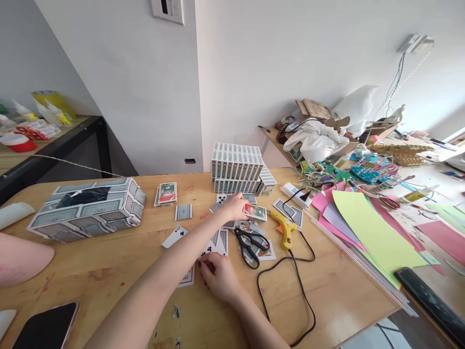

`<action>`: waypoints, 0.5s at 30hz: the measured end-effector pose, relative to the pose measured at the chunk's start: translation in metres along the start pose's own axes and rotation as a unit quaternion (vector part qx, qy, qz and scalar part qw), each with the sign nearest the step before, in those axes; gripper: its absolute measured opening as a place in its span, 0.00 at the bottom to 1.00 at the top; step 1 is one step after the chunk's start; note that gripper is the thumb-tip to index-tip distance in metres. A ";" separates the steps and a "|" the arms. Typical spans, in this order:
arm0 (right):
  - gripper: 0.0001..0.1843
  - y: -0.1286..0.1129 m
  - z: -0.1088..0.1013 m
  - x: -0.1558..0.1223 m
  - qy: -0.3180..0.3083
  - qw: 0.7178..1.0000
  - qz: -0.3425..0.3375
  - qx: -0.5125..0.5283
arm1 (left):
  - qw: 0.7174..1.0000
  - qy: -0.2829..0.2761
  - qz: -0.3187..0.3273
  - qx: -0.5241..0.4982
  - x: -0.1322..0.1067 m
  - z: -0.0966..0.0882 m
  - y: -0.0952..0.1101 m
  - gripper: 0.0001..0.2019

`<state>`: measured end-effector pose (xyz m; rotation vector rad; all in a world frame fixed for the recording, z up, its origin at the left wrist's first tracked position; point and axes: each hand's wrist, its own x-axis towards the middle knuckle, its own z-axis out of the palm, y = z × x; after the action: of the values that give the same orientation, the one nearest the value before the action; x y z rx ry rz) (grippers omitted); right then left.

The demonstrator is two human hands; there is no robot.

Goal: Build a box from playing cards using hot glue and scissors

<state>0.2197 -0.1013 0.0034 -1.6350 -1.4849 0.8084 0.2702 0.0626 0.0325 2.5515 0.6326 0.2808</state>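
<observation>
My left hand (pixel 238 207) reaches across the table, its fingers closed on the left end of a red-and-green pack of playing cards (pixel 257 213). Nearer to me, my right hand (pixel 221 277) is closed in a pinch at the edge of a playing card (pixel 209 249) showing black clubs; the fingers partly hide what they grip. Loose cards lie around and under both hands, among them a two of spades (pixel 175 236). Black-handled scissors (pixel 250 246) rest on cards to the right. A yellow glue gun (pixel 286 229) lies beyond them, its black cord looping over the table.
Stacked card boxes (pixel 237 167) stand against the wall. At left is a card-covered box (pixel 89 208), with another card pack (pixel 167 193) beside it. A phone (pixel 47 327) lies front left, near another person's arm (pixel 23 259). Coloured paper (pixel 370 232) and a power strip (pixel 296 195) are at right.
</observation>
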 end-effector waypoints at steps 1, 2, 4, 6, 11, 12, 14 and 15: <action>0.11 0.000 0.000 0.000 -0.001 1.000 0.000 -0.002 | 1.000 0.000 -0.007 0.004 0.001 -0.003 -0.002 0.20; 0.11 0.000 0.000 0.000 -0.001 1.000 0.000 -0.004 | 1.000 0.000 -0.019 0.003 0.001 -0.006 -0.004 0.22; 0.11 0.000 0.000 0.000 -0.003 1.000 0.000 -0.006 | 0.998 -0.003 -0.058 -0.036 -0.004 -0.016 -0.007 0.25; 0.11 0.000 0.000 0.000 -0.006 1.000 0.000 -0.003 | 0.981 -0.017 -0.096 -0.168 -0.017 -0.031 -0.007 0.28; 0.11 0.000 0.000 -0.001 -0.004 1.000 -0.003 0.009 | 0.818 0.007 -0.067 -0.571 -0.081 -0.076 -0.004 0.33; 0.10 0.000 0.000 -0.001 -0.003 1.000 -0.002 0.010 | 0.799 0.041 -0.077 -0.595 -0.096 -0.086 -0.004 0.34; 0.10 0.000 0.001 -0.001 -0.006 1.000 0.002 0.011 | 0.773 0.118 -0.098 -0.616 -0.123 -0.105 -0.010 0.32; 0.10 0.000 0.001 -0.002 -0.008 1.000 0.003 0.012 | 0.760 0.154 -0.101 -0.624 -0.134 -0.115 -0.015 0.29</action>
<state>0.2192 -0.1030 0.0026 -1.6196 -1.4759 0.8430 0.1122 0.0565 0.1133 1.1333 0.5353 0.7492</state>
